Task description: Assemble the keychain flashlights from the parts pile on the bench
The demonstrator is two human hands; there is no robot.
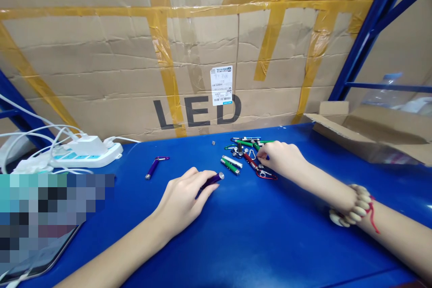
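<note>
My left hand is closed around a small purple metal tube, whose round silver end faces up and to the right. Over a pile of small parts, my right hand has its fingers pinched together; whatever they grip is hidden. The pile holds a red penlight with a carabiner clip, green tubes, button cells and loose clips. Just left of it, a green penlight and a silver one lie side by side. Farther left rests a purple penlight with a clip.
A white power strip with plugs and cables stands at the left of the blue table. A tablet, partly blurred out, lies in front of it. An open cardboard box sits at the right. Behind is a large taped carton.
</note>
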